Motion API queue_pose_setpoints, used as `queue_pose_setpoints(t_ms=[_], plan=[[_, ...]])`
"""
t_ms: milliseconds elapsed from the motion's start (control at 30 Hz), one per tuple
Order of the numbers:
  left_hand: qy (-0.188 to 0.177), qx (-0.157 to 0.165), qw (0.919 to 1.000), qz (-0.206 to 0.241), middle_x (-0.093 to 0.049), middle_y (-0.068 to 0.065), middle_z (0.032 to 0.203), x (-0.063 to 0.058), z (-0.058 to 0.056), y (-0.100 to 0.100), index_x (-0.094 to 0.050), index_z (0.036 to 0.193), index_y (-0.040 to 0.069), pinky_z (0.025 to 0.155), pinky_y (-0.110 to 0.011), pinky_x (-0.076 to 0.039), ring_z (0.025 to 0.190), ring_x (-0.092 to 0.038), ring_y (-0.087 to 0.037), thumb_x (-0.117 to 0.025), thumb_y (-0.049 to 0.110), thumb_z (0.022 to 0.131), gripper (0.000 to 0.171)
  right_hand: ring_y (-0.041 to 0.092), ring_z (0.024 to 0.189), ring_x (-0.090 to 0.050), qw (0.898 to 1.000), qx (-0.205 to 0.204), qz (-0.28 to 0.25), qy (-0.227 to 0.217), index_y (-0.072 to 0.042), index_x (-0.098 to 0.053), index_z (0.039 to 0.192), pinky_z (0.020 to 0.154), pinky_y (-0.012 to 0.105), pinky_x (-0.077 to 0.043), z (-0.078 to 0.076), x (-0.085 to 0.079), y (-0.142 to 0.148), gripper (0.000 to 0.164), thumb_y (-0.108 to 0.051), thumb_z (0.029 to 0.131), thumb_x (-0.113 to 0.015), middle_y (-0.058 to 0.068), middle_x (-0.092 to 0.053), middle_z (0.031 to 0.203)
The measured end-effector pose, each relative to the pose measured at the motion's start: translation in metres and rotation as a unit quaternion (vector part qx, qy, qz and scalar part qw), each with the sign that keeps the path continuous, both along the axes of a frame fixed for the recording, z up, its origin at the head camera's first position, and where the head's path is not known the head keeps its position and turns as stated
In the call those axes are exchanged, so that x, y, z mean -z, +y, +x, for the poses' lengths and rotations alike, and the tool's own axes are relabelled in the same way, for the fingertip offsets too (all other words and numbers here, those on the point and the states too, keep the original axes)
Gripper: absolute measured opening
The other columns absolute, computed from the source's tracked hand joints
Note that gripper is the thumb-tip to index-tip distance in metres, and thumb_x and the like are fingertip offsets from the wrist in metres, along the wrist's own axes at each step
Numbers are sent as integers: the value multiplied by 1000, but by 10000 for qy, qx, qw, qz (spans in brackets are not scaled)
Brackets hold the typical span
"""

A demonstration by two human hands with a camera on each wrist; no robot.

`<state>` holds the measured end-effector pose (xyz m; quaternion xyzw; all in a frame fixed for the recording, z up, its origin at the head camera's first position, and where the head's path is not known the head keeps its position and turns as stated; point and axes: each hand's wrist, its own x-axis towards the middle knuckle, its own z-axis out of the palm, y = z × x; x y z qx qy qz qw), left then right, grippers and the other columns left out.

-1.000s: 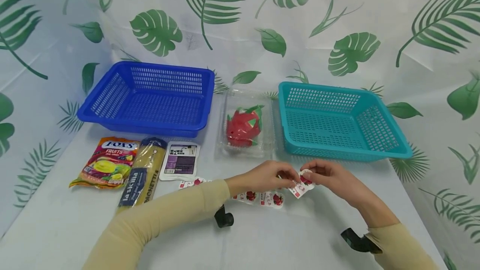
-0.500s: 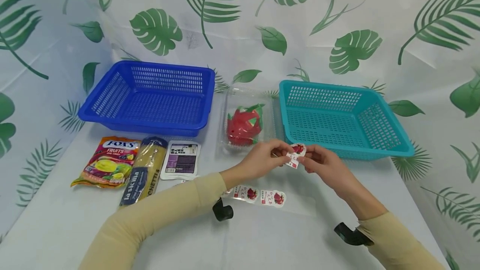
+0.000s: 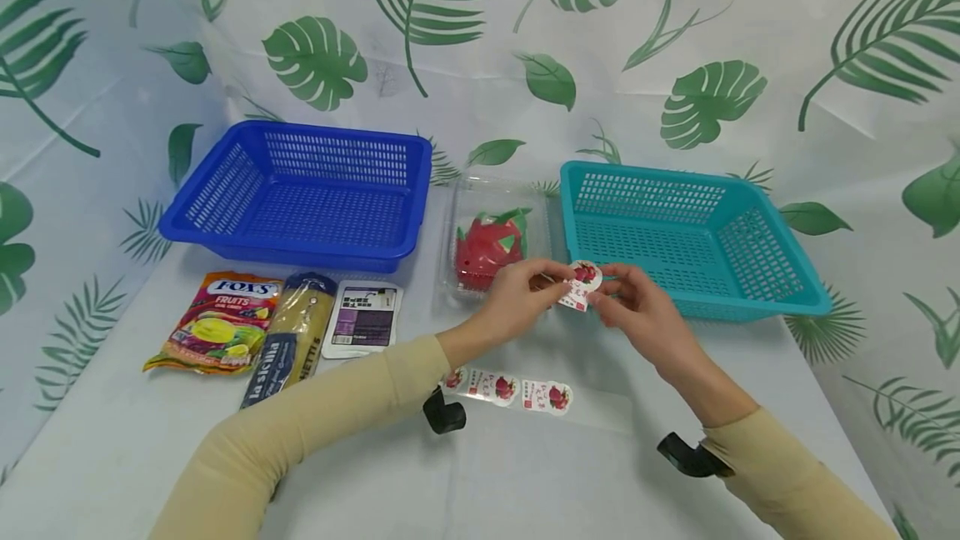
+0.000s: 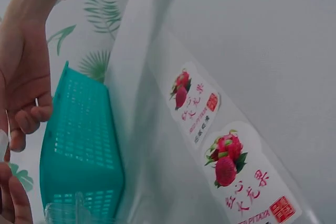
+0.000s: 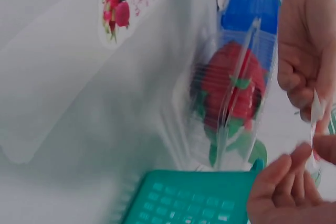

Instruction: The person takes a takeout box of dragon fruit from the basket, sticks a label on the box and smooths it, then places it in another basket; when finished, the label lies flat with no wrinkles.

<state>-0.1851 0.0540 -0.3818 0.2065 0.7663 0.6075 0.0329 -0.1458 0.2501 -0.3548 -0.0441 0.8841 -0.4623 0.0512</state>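
Observation:
Between both hands is a white sticker [image 3: 579, 294] printed with a red dragon fruit, raised above the table. My left hand [image 3: 519, 297] pinches its left edge; my right hand [image 3: 637, 307] pinches the right edge with thumb and fingers. In the right wrist view the sticker [image 5: 316, 116] appears edge-on between the two hands. Just behind the hands stands a clear plastic box [image 3: 537, 227] with a red dragon fruit [image 3: 486, 250] inside. Below them on the table lies a backing strip [image 3: 600, 409] bearing several similar stickers [image 4: 228, 169]; my left forearm hides part of it.
A blue basket [image 3: 322, 257] stands back left and a teal basket [image 3: 697, 307] back right. On the left lie a Fox's candy bag [image 3: 217, 323], a spaghetti pack [image 3: 288, 340] and a white pack with a purple label [image 3: 363, 319]. A leaf-print sheet [image 3: 465, 15] hangs behind.
Both hands have lifted the sticker up and slightly left, away from the strip towards the clear box. More of the strip now shows beneath them.

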Motion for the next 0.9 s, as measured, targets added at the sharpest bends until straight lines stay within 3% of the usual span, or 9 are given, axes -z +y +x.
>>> queue_pose_setpoints(t_ms=[133,267,500,667,900], plan=[[152,-381,9992,-10,-71,-1,101,-4,-5,-1,-72,109,9,71,-18,-51,83,-63,-10,-70,16,92,19,24,84,-59,9986,178,-42,493,-5,-43,134,70,25,-50,-2,2,-8,47,-31,99,-59,14,-57,116],[101,-491,9987,-48,-71,0,100,-8,-10,-5,-72,109,9,71,-19,-51,85,-62,-10,-69,19,93,19,27,93,-59,9970,144,25,758,-6,-47,131,71,25,-52,-5,1,-15,43,-32,99,-60,13,-54,124],[74,-544,9985,-33,-70,-2,102,-13,-18,-11,-71,111,9,74,-19,-51,88,-62,-12,-68,18,93,20,29,105,-59,9971,214,-208,693,-8,-42,135,74,29,-53,-15,-4,-26,48,-36,99,-58,13,-49,133],[140,-647,9978,-77,-68,-4,100,-15,-24,-14,-70,112,6,75,-18,-51,87,-63,-14,-68,14,93,21,26,102,-61,9964,238,-393,712,-11,-42,136,76,32,-53,-23,-5,-34,47,-37,100,-56,13,-53,131],[282,-744,9965,-243,-64,-7,107,-15,-34,-21,-68,117,6,75,-20,-51,92,-64,-17,-70,12,92,26,27,86,-57,9963,391,-596,471,-14,-55,131,69,27,-51,-40,-3,-48,41,-39,99,-56,13,-58,106]])
